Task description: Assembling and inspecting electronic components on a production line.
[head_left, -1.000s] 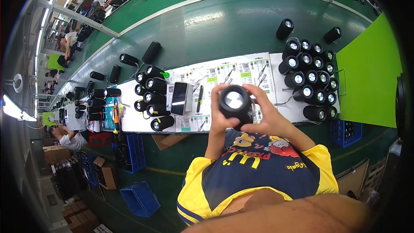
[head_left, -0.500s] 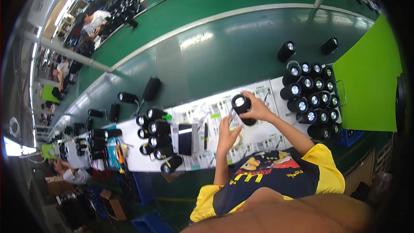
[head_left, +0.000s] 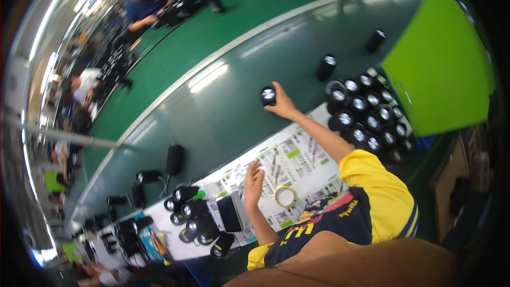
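Note:
My right hand (head_left: 282,103) is stretched far out over the green bench, fingers wrapped round a black cylindrical speaker (head_left: 268,95) with a shiny silver end. The speaker stands upright, its silver end facing up. Over the paper-covered white table, my left hand (head_left: 254,185) is open with nothing in it. A roll of tape (head_left: 285,196) lies on the printed sheets (head_left: 289,160) to the right of that hand. Left of it are a dark-screened device (head_left: 229,213) and a cluster of similar black speakers (head_left: 197,222).
Many more speakers (head_left: 373,122) stand packed at the right, beside a bright green panel (head_left: 438,69). Two single speakers (head_left: 326,67) stand on the green bench (head_left: 212,122) beyond them; others lie at its left. A co-worker (head_left: 146,5) sits across the bench.
My right hand has carried the speaker away from the table, out over the green bench. My left hand is now apart from it. The view has turned and shifted.

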`<state>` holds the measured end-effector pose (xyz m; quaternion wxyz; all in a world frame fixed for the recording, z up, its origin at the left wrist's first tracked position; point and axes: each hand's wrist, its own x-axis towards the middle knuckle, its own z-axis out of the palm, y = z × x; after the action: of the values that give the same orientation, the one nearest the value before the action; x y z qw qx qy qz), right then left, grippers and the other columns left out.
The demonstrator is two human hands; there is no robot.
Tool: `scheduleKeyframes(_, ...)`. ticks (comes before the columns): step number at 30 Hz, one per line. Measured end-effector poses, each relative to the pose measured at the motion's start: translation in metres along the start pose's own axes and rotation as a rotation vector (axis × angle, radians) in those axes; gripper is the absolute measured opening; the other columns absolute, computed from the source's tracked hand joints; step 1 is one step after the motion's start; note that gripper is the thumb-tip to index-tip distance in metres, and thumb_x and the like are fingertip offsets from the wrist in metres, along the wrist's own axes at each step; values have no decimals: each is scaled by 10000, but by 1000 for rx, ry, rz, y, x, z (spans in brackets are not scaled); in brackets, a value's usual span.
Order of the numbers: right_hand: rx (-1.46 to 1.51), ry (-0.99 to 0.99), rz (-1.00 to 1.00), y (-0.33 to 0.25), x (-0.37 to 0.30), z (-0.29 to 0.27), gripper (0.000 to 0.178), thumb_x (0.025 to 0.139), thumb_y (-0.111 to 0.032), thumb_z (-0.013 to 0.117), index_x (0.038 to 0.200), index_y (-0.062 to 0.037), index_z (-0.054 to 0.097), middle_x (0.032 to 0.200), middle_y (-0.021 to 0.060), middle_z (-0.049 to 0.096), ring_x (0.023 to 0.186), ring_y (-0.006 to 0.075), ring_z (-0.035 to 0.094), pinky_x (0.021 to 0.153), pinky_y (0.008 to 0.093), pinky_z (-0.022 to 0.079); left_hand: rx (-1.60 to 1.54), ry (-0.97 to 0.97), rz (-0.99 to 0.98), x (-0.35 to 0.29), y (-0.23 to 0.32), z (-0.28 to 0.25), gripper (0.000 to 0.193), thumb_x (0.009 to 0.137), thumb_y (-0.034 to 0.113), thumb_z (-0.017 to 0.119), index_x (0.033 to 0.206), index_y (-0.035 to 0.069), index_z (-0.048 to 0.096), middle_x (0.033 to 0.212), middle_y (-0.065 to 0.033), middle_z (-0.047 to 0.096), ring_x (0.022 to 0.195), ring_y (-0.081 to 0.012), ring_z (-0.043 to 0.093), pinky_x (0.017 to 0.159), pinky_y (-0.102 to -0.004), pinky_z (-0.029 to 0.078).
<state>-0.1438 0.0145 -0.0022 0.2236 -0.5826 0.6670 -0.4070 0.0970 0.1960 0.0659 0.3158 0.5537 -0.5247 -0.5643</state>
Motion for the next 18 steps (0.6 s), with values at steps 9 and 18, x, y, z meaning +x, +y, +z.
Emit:
scheduleKeyframes(9,-1,-170,-216,-17,-227,-114,570,749,-189,618,1252,-55,387,1271,191,378,1167,355,398,983,409,325,-97,-288,-24,-47,11,57,395,909,200,469,1266,41,404,1177,-87,519,1039,-165,506,838,-277,388)
scheduleKeyframes(18,-660,725,377,43,-301,-277,675,669,-176,690,1248,-85,356,1303,160,330,1208,364,299,982,466,249,-121,-615,-34,-107,-12,134,396,901,156,505,1258,30,390,1182,-116,502,1086,-182,473,901,-292,390)
